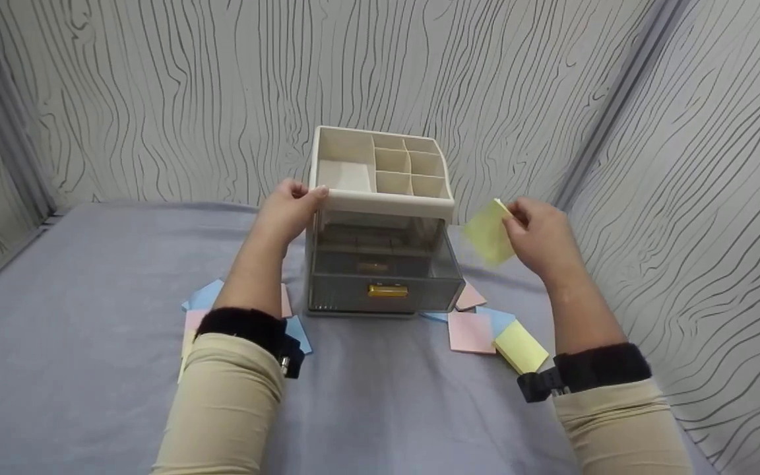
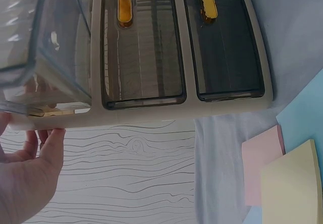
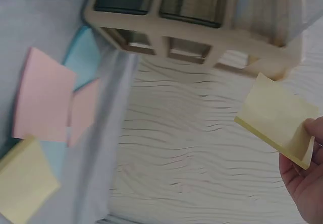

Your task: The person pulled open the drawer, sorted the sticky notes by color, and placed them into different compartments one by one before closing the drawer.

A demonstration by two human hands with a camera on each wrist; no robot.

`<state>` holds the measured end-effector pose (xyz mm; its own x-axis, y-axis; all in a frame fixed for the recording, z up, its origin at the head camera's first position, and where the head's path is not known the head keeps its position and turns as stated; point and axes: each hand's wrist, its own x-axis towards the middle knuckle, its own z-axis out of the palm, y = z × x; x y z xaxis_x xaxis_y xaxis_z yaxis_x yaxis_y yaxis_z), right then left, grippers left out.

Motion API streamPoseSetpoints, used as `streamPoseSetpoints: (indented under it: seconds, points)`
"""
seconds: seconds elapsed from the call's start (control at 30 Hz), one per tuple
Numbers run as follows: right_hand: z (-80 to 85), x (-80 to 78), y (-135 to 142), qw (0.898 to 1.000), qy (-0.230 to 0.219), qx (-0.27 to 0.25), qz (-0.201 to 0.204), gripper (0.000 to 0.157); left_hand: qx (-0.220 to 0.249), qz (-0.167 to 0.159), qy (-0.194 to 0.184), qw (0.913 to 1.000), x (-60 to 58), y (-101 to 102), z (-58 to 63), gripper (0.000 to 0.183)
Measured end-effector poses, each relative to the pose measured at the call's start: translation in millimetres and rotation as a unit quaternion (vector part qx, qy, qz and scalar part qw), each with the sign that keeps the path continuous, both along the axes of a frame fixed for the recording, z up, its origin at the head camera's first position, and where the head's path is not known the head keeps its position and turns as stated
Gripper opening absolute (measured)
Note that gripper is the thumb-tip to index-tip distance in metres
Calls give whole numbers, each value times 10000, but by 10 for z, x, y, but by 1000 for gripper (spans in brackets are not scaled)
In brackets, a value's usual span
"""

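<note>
A cream desktop drawer organizer [image 1: 380, 204] stands on the cloth, with its clear upper drawer [image 1: 419, 297] pulled out toward me. My left hand [image 1: 291, 210] grips the organizer's upper left edge; in the left wrist view the thumb and fingers [image 2: 50, 148] lie at the side frame by the drawer. To the right of the organizer, my right hand [image 1: 541, 234] pinches a yellow sticky note pad [image 1: 487, 234] by one edge, held in the air. The pad [image 3: 277, 115] also shows clearly in the right wrist view, apart from the organizer.
Pink [image 1: 471, 332], blue [image 1: 499, 318] and yellow [image 1: 522, 346] note pads lie right of the organizer on the grey cloth. More pads [image 1: 205, 297] lie at left, partly behind my left forearm. Wood-grain patterned walls [image 1: 189, 99] stand behind and at the sides.
</note>
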<state>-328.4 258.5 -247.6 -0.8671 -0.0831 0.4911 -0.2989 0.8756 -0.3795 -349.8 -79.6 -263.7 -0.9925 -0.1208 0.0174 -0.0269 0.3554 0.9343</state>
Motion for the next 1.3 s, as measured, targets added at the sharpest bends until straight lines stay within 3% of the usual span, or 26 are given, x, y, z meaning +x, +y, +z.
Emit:
streamPoseSetpoints:
  seconds: [0.2, 0.4, 0.73, 1.0, 1.3]
  points:
    - [265, 150, -199, 9988, 485, 6, 115, 18, -24, 16, -2, 10000, 1, 2, -5, 41]
    - [403, 232, -413, 9969, 465, -91, 635, 13, -35, 14, -2, 10000, 3, -2, 0, 42]
    - [387, 212, -707, 9884, -472, 210, 1431, 9, 15, -3, 38, 10000, -1, -3, 7, 44]
    - [334, 160, -820, 9689, -1245, 978, 1903, 4, 23, -13, 82, 10000, 7, 1, 25, 42]
    - [307, 146, -907, 9449, -1592, 1472, 2452, 8, 25, 33, 26, 10000, 8, -5, 12, 42]
